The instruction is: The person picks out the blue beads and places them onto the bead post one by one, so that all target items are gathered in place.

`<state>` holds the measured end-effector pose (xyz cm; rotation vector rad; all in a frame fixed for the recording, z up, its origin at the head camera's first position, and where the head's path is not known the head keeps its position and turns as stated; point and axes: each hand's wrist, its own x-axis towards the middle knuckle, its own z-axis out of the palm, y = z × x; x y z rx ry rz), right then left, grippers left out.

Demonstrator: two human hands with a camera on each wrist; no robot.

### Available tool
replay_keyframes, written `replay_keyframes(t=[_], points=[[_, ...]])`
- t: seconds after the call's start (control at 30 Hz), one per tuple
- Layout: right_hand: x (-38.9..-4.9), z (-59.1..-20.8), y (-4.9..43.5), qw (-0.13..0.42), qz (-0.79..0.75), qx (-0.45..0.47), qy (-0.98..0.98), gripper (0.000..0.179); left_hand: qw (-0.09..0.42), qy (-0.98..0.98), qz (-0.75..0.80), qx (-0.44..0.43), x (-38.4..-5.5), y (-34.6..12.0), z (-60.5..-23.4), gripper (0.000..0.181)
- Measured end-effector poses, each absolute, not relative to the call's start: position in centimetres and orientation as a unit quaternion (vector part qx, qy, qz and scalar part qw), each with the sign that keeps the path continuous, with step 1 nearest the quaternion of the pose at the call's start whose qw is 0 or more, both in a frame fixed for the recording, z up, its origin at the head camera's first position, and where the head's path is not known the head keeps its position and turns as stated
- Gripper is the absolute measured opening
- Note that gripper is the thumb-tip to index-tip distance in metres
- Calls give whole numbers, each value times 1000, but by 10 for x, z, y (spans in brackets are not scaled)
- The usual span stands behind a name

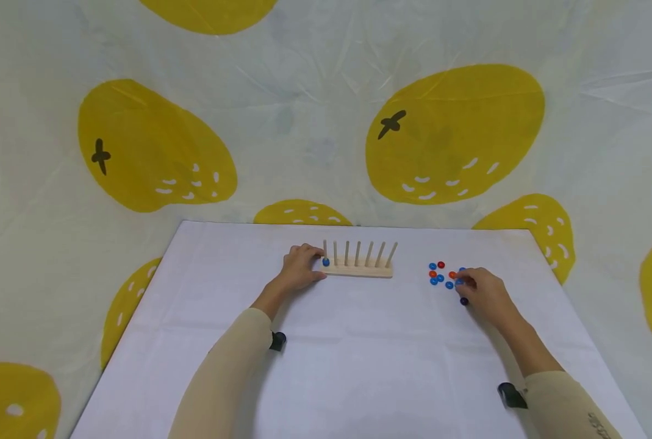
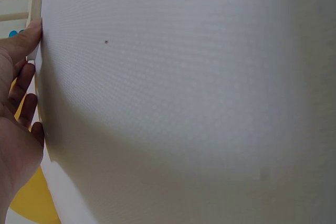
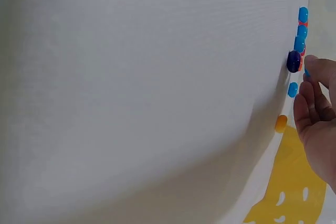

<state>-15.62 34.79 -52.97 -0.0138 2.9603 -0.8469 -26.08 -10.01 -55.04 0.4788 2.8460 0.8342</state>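
The rack (image 1: pixel 358 272) lies on the white table (image 1: pixel 369 366), its long side going left to right. Its seven pegs (image 1: pixel 347 253) point up. A blue bead (image 1: pixel 326 262) sits low on the left-end peg. The left hand (image 1: pixel 299 268) holds that end. The right hand (image 1: pixel 483 294) pinches another blue bead (image 3: pixel 307 72) beside loose red, orange and blue beads (image 1: pixel 440 278). A dark bead (image 1: pixel 464 301) is near.

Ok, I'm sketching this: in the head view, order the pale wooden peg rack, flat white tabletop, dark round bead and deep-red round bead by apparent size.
1. Flat white tabletop
2. Pale wooden peg rack
3. Dark round bead, deep-red round bead: too alike to rank
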Motion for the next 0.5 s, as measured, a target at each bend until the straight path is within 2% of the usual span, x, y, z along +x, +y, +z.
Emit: replay_keyframes(t=[0.23,0.5], points=[[-158,-520,347,32,-270,1,962,34,69,944,282,159,-260,-99,-547,56],[-163,-501,339,-26,-262,-49,964,29,72,943,287,154,-260,-100,-547,56]])
